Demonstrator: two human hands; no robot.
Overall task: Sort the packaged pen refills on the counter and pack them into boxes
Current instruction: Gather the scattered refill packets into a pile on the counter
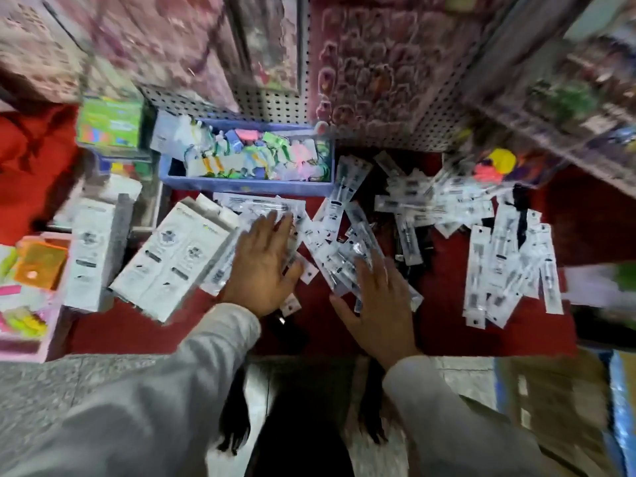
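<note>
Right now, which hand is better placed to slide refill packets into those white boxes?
The left hand, probably. It lies flat on packets right beside the white boxes, while the right hand rests on the middle pile, farther from them.

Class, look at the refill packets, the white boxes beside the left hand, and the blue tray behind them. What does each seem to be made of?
Refill packets: probably clear glossy plastic film with white printed labels; glints show on them.
White boxes: likely matte printed cardboard, with crisp folded edges.
Blue tray: seemingly moulded plastic, with a smooth, uniformly coloured wall. Blur leaves all three uncertain.
</note>
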